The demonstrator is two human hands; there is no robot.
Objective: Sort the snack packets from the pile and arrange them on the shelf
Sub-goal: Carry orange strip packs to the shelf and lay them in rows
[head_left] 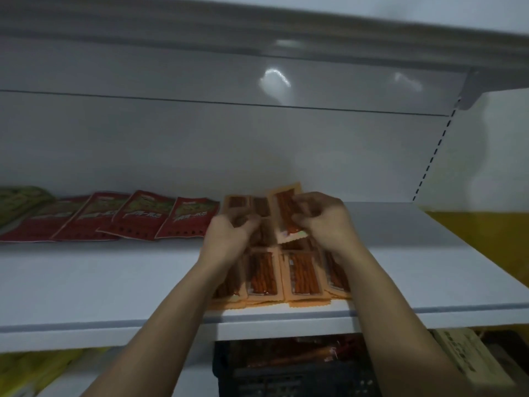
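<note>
Your right hand (323,222) pinches one packet (286,213), held up probably to lay it behind the row (303,275) below; your left hand (229,233) grips the packets (249,206) beside it, likely steadying them.

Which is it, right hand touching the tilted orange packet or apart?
Touching. Head view shows the right hand pinching the tilted orange packet at its right edge.
</note>
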